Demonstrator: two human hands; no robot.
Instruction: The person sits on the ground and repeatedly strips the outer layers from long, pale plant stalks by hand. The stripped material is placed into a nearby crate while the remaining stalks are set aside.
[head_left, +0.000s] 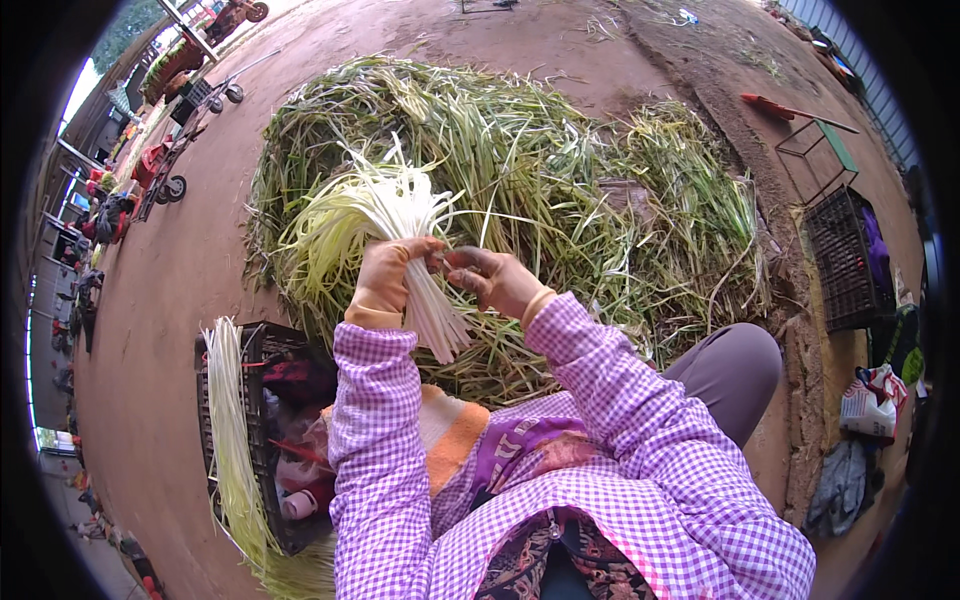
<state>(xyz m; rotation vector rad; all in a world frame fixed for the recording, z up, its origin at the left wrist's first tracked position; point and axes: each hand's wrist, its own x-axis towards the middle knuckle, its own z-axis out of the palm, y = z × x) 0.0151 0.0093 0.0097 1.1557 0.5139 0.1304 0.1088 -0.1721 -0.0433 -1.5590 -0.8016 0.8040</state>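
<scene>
My left hand (386, 274), in a tan rubber glove, grips a bunch of pale yellow chives (409, 202). White stalk ends fan out below the fist, and the yellow leaves droop to the left above it. Close beside the bunch is my right hand (499, 281), gloved too, its soiled fingertips bent towards my left thumb. Whether a stalk lies between those fingers is too small to tell. Beneath both hands spreads a large heap of green and straw-coloured leaves (450, 120).
A black plastic crate (259, 450) at my left holds bags and a pink roll-shaped object. Another tied chive bundle (232, 420) hangs along its outer side. To the right stand a dark crate (844, 259) and a green-topped stool (836, 146). Wheeled carts (169, 176) stand far left.
</scene>
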